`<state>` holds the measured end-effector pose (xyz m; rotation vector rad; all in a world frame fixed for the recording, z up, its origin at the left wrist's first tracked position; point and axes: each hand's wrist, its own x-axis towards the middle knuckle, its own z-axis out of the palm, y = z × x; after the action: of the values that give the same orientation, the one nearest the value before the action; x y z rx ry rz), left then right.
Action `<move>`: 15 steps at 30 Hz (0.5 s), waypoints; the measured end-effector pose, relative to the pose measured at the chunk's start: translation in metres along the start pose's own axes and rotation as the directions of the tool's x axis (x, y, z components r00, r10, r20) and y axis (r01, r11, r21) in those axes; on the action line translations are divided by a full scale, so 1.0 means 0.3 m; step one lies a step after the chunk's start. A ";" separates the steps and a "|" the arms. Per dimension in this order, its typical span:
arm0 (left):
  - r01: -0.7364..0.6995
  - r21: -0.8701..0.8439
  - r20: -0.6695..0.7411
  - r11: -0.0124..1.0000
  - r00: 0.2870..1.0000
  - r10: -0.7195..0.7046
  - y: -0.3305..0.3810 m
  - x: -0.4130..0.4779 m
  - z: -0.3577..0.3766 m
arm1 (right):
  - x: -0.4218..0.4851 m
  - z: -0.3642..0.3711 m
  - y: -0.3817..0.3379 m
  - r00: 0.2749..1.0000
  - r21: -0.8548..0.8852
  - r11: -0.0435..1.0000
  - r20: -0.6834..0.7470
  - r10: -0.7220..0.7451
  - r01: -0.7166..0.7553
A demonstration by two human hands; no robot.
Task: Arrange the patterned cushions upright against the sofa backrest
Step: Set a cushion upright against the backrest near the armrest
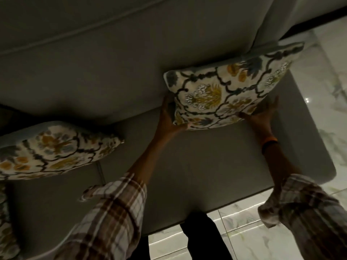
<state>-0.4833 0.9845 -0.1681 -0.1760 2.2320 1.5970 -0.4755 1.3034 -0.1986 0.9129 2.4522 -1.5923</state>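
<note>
A cream cushion with a dark lattice and yellow-blue flowers (225, 91) leans against the grey sofa backrest (93, 72) near the sofa's right end. My left hand (169, 119) grips its lower left corner, thumb on the front. My right hand (262, 113) holds its lower right edge from beneath. A second cushion of the same pattern (52, 151) lies tilted at the left, resting on the seat and the base of the backrest. Part of a third patterned piece (5, 222) shows at the bottom left edge.
The grey sofa seat (206, 166) spreads between my arms. Its right end borders a glossy marble tile floor (319, 128). My dark-trousered legs (199, 237) stand at the seat's front edge. My sleeves are plaid.
</note>
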 end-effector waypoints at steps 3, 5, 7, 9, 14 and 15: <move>0.065 -0.105 0.011 0.992 0.998 -0.064 0.011 0.079 0.086 | 0.154 -0.068 -0.044 0.979 -0.029 1.000 0.204 0.000 0.006; 0.074 -0.147 0.009 0.986 0.997 -0.074 0.038 0.080 0.132 | 0.177 -0.069 -0.121 0.953 -0.007 0.999 0.300 -0.043 0.047; 0.038 -0.170 -0.024 0.985 0.999 -0.043 0.043 0.064 0.163 | 0.199 -0.066 -0.135 0.951 0.031 0.994 0.290 -0.109 0.105; 0.011 -0.133 -0.061 0.991 0.998 -0.019 0.028 0.041 0.179 | 0.201 -0.077 -0.125 0.947 0.070 0.989 0.288 -0.142 0.127; 0.007 -0.135 -0.122 0.991 0.992 -0.023 -0.006 0.041 0.170 | 0.184 -0.056 -0.065 0.946 0.020 0.983 0.269 -0.182 0.184; 0.009 -0.147 -0.115 0.989 0.993 -0.026 -0.006 0.056 0.165 | 0.174 -0.045 -0.077 0.956 -0.002 0.985 0.243 -0.166 0.172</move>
<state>-0.4865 1.0321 -0.1897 -0.3360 2.1912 1.7840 -0.5269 1.3311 -0.1933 0.4809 2.4235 -1.6124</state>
